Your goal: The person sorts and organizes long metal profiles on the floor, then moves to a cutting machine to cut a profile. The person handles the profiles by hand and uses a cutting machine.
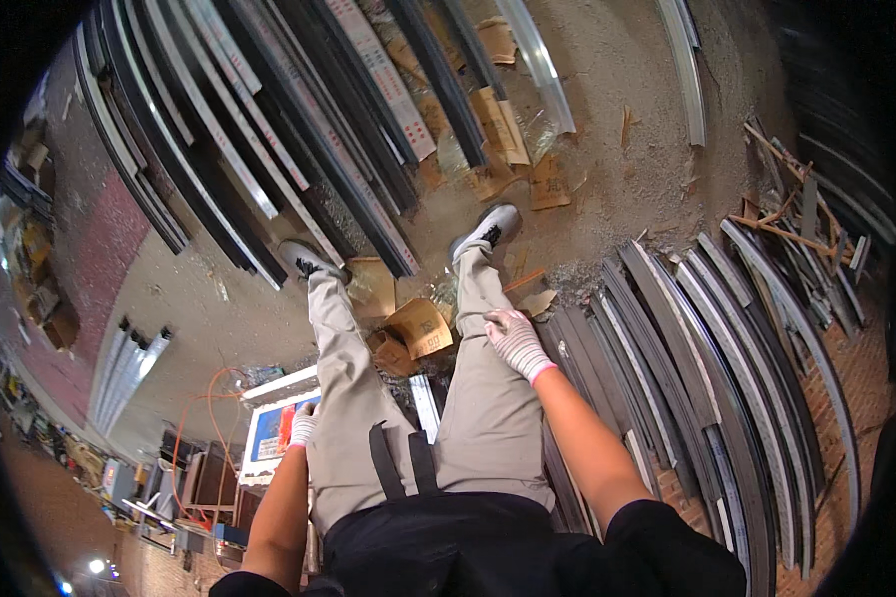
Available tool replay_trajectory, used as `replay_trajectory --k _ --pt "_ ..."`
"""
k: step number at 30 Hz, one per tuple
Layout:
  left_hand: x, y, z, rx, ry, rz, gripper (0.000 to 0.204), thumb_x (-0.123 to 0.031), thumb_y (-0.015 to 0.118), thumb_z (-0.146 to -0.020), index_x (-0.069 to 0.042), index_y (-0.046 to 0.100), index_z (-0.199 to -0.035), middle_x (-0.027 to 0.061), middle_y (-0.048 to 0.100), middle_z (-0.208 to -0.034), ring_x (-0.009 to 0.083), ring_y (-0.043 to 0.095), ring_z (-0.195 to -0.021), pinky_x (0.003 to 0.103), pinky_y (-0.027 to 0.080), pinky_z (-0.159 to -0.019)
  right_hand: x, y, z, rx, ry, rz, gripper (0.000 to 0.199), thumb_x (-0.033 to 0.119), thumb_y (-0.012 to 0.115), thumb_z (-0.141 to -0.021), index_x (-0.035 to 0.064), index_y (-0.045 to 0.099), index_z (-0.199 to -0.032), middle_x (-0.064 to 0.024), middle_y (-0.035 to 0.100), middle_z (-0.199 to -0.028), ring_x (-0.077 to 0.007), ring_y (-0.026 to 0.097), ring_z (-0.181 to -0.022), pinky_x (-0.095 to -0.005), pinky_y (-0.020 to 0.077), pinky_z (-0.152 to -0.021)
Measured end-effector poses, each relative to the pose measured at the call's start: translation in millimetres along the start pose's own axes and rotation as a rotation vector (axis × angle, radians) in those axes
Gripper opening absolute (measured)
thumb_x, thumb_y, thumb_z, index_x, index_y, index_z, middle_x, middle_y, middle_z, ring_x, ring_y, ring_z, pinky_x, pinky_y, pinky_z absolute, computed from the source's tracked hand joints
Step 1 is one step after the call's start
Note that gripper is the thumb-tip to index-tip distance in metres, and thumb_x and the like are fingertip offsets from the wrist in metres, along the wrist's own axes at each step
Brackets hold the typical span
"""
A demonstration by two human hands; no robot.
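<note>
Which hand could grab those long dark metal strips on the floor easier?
Probably the right hand: it rests on the right thigh beside the stack of long dark metal strips. The left hand hangs at the other side.

Long dark metal profiles (269, 149) lie stacked on the floor ahead and to the left, and a second stack of profiles (707, 378) crowds close along the right leg. Between the two stacks runs a bare strip of gritty floor (627, 169), broken by cardboard scraps (418, 326) near the shoes. Loose offcuts (801, 214) clutter the far right.
</note>
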State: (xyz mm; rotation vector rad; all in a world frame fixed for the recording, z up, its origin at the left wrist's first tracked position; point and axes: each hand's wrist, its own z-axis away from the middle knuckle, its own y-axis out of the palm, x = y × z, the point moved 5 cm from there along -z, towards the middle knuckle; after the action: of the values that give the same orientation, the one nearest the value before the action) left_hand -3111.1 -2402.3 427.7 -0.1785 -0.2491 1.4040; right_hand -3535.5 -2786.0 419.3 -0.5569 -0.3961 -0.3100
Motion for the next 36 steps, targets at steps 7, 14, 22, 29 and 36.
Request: replay_trajectory --k 7,14,22,29,36 --pt "-137.7 1.7 36.4 -0.202 0.102 -0.467 0.046 -0.046 0.057 -0.098 -0.004 0.07 -0.111 0.025 0.072 -0.108 0.0426 0.068 -0.103 0.046 0.051 -0.09 -134.1 -74.1 -19.7 -0.062 0.156 -0.757 0.053 0.041 0.059 -0.1 0.0027 0.06 -0.137 -0.0174 0.065 -0.133 -0.0262 0.056 -0.131 -0.0356 0.0395 -0.113" --pt "-306.4 -12.4 134.8 -0.276 0.194 0.223 0.039 -0.041 0.068 -0.099 -0.002 0.069 -0.105 0.0036 0.07 -0.093 0.0143 0.061 -0.086 0.03 0.05 -0.082 -217.4 -67.6 71.6 0.032 0.413 -0.604 0.042 0.035 0.059 -0.1 0.0017 0.067 -0.125 -0.0167 0.072 -0.122 -0.0262 0.067 -0.116 -0.0352 0.0493 -0.101" --pt "-441.8 76.5 131.7 0.074 0.614 0.57 0.028 -0.023 0.064 -0.102 -0.003 0.07 -0.121 0.0047 0.073 -0.108 0.0143 0.063 -0.099 0.03 0.051 -0.092 -246.1 -116.1 154.1 0.038 0.383 -0.397 0.036 0.033 0.059 -0.1 0.0049 0.072 -0.118 -0.0157 0.075 -0.104 -0.0278 0.071 -0.096 -0.0397 0.053 -0.089" --pt "-485.4 122.1 138.6 0.658 0.136 0.982 0.026 -0.019 0.065 -0.1 -0.003 0.071 -0.119 0.0049 0.074 -0.107 0.0152 0.064 -0.099 0.03 0.052 -0.091 -197.5 -290.0 115.3 0.016 0.367 -0.307 0.035 0.032 0.056 -0.101 0.0097 0.069 -0.125 -0.017 0.073 -0.117 -0.0293 0.068 -0.112 -0.0381 0.0499 -0.099" --pt "-552.0 64.1 72.0 0.004 0.413 -0.011 0.021 -0.014 0.07 -0.094 0.0 0.073 -0.11 0.0058 0.074 -0.098 0.0143 0.063 -0.087 0.031 0.052 -0.083 -98.8 -543.4 -10.2 -0.217 0.227 -0.318 0.03 0.024 0.058 -0.102 0.0061 0.07 -0.123 -0.0119 0.075 -0.112 -0.019 0.068 -0.107 -0.0327 0.0511 -0.096"
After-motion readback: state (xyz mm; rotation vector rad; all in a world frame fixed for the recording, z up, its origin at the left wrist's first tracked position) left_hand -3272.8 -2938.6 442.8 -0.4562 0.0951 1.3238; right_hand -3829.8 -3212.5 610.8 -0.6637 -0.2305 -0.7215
